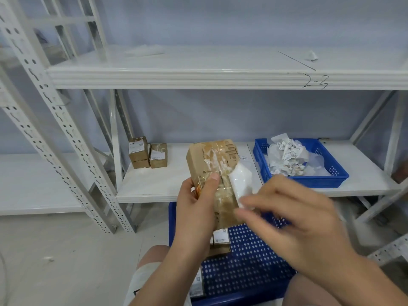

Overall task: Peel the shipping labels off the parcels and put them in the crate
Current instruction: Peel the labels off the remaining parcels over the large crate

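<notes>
Well left of the parcel, a few small boxes (148,152) stand on the shelf (154,186), their labels apparently on. The left hand (194,208) grips the parcel (212,160) round its lower half, thumb pressed across the taped front and fingers wrapped behind. The parcel is held in the air, upright, with its long axis running from its lower end above the near crate (249,257) up to its top end, which leans slightly left and points toward the back of the shelf; the tape-scarred face is turned to the camera. Along the parcel's right edge the white label (240,182) stands partly lifted, its long axis roughly parallel to the parcel's and its upper part seemingly stuck. The right hand (298,217) comes in from the parcel's right with its fingertips at the label's lower end, but the blur is heavy there — I cannot tell whether they pinch it or only touch it. Up and right of the parcel, on the shelf, sits the blue crate (331,180) with a heap (287,155) of crumpled labels in it. The step in hand looks like the peel itself, about midway. The next move probably calls for a firm hold on the loose end and a steady pull up along the parcel's length while the left hand braces it — then a carry to the crate
</notes>
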